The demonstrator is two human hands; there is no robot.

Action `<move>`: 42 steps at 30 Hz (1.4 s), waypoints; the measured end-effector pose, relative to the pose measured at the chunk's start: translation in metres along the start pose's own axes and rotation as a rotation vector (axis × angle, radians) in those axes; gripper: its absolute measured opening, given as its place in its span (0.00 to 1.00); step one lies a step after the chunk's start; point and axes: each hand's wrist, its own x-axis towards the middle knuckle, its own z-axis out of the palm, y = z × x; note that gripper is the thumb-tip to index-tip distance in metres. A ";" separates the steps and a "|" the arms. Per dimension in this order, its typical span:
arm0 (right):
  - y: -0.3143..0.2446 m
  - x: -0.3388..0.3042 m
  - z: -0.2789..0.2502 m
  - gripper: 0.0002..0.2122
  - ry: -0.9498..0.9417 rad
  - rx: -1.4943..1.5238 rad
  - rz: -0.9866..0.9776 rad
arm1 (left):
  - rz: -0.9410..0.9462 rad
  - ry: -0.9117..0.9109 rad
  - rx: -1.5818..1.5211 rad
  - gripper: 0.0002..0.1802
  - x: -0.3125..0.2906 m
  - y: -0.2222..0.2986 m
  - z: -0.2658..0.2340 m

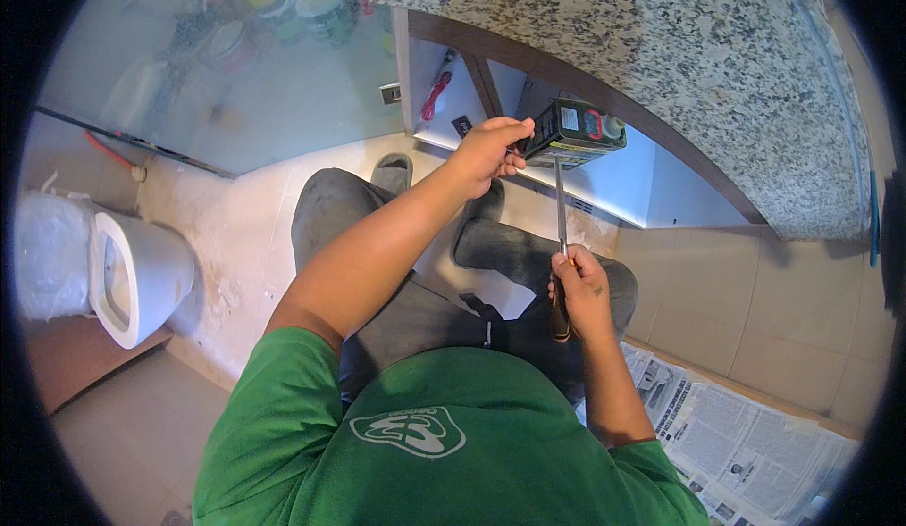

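Note:
A dark rectangular tin can with a red handle and a pale round cap is in front of the open cabinet under the counter. My left hand reaches forward to its left end, with thumb and fingers closed around the edge there; the exact grip is partly hidden. In my right hand is a screwdriver, its brown handle in my fist. Its long metal shaft points away from me, and the tip meets the near side of the can. Whether the can rests on the cabinet floor cannot be made out.
A speckled granite counter overhangs the cabinet, which holds a red cord. Behind a glass panel stand several tubs. A toilet is at left. Newspaper covers the floor at lower right.

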 end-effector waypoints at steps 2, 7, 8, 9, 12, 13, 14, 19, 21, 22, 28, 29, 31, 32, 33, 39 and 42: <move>-0.001 0.003 -0.003 0.09 0.097 -0.296 -0.108 | 0.022 0.018 0.090 0.18 0.000 0.000 0.000; -0.017 0.003 -0.002 0.14 0.227 -0.542 -0.425 | 0.072 0.064 0.283 0.18 -0.004 0.000 0.007; -0.018 0.003 -0.002 0.15 0.237 -0.569 -0.469 | 0.068 0.066 0.290 0.18 -0.005 0.001 0.008; -0.018 0.003 -0.002 0.16 0.232 -0.578 -0.460 | 0.072 0.063 0.288 0.18 -0.004 -0.001 0.008; -0.020 0.004 -0.001 0.16 0.216 -0.601 -0.447 | 0.087 0.064 0.283 0.17 0.000 -0.005 0.003; -0.020 0.004 -0.001 0.16 0.216 -0.606 -0.449 | 0.092 0.063 0.284 0.17 0.000 -0.006 0.004; -0.020 0.004 -0.001 0.16 0.215 -0.611 -0.451 | 0.097 0.063 0.284 0.17 0.001 -0.006 0.004; -0.019 0.006 -0.001 0.16 0.191 -0.595 -0.422 | 0.102 0.070 0.314 0.17 0.001 -0.007 0.004; -0.017 0.007 -0.001 0.16 0.179 -0.564 -0.409 | 0.105 0.069 0.326 0.18 0.001 -0.007 0.005; -0.017 0.007 0.000 0.16 0.175 -0.544 -0.401 | 0.109 0.068 0.337 0.18 0.002 -0.007 0.005; -0.013 0.007 -0.001 0.14 0.163 -0.511 -0.412 | 0.122 0.047 0.319 0.18 0.003 -0.008 0.004; -0.013 0.006 -0.001 0.14 0.158 -0.499 -0.406 | 0.121 0.041 0.314 0.18 0.003 -0.008 0.004; -0.013 0.005 -0.002 0.14 0.157 -0.486 -0.389 | 0.128 0.018 0.302 0.18 0.003 -0.007 0.003; -0.014 0.005 -0.002 0.14 0.156 -0.479 -0.381 | 0.131 0.006 0.296 0.18 0.003 -0.007 0.002; -0.014 0.004 -0.002 0.14 0.156 -0.465 -0.378 | 0.134 0.007 0.299 0.18 0.004 -0.006 0.001; -0.014 0.005 -0.004 0.14 0.156 -0.437 -0.375 | 0.111 -0.018 0.304 0.18 0.002 -0.002 0.003; -0.011 0.007 -0.004 0.13 0.165 -0.432 -0.405 | 0.117 -0.014 0.318 0.18 0.002 -0.003 0.004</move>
